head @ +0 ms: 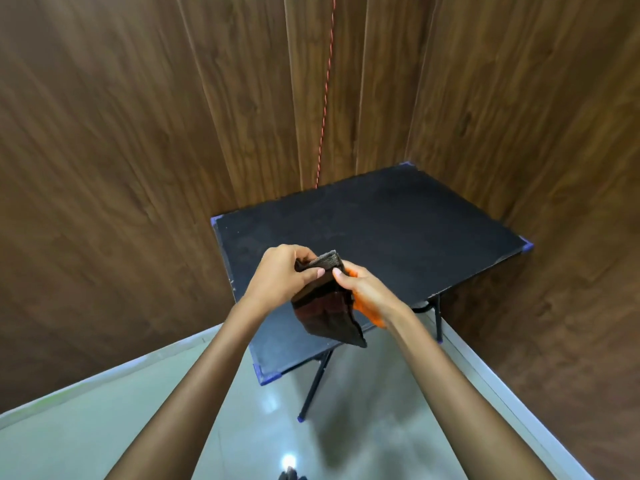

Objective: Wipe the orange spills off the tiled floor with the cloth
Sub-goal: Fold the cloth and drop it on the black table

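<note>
both hands up over the black folding table (398, 230), left hand (282, 273) and right hand (363, 289) each pinching the top of the dark cloth (329, 303) — orange stains on it, rest dangling over the glossy tiled floor (363, 427), wood-panel walls (121, 150) behind

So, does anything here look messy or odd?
Yes: orange smears run along the outer edge of the right hand, down to the wrist. Both it and the left hand pinch a dark cloth above the black table. The tiled floor in view shows no orange.
</note>
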